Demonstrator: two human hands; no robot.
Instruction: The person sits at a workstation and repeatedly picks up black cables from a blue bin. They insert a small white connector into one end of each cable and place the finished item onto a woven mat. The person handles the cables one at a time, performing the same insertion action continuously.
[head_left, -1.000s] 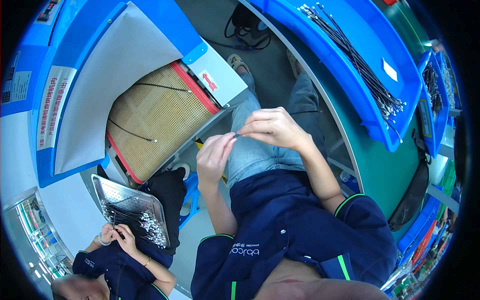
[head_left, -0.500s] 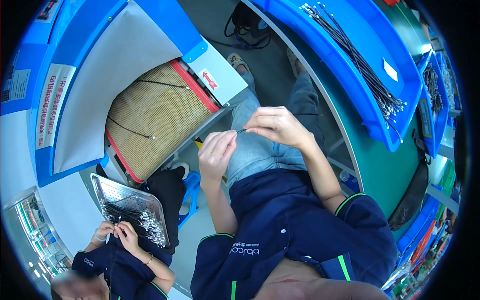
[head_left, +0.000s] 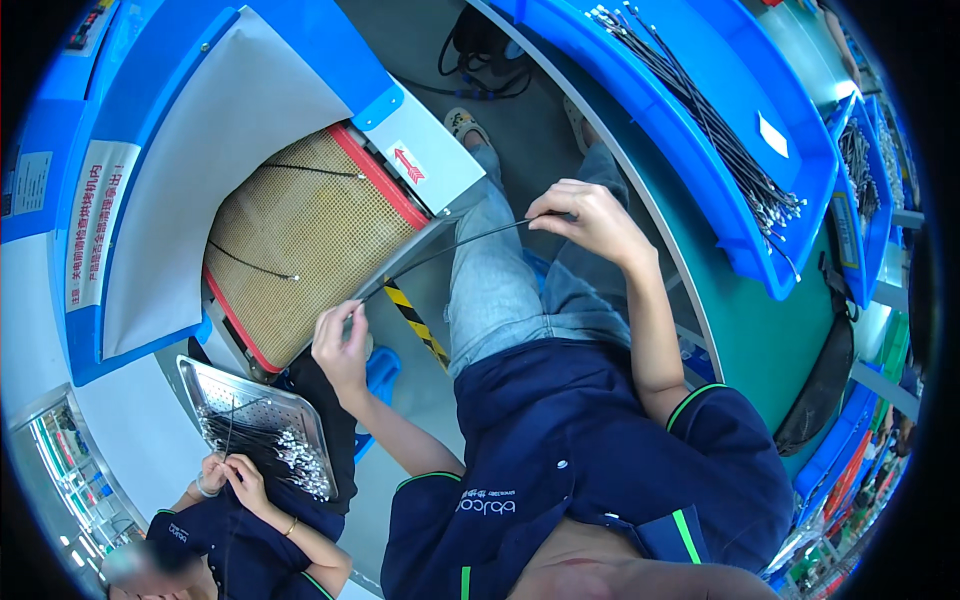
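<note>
A thin black cable stretches between my two hands, sagging slightly above my lap. My left hand pinches its lower end beside the conveyor's near corner. Higher and further right, my right hand grips the other end between thumb and fingers. Two more black cables lie apart on the tan mesh conveyor belt, one near the far side and another cable closer to me. Their tips are light-coloured and small.
A blue bin of bundled black cables stands on the green table at right. At lower left, a co-worker's hands hold a cable beside a perforated metal tray of cables. A blue-framed machine surrounds the belt.
My hands, close together before, have moved apart, the left toward the conveyor and the right up and rightward. The cable is now drawn out between them. The co-worker's cable now stands up above the hands.
</note>
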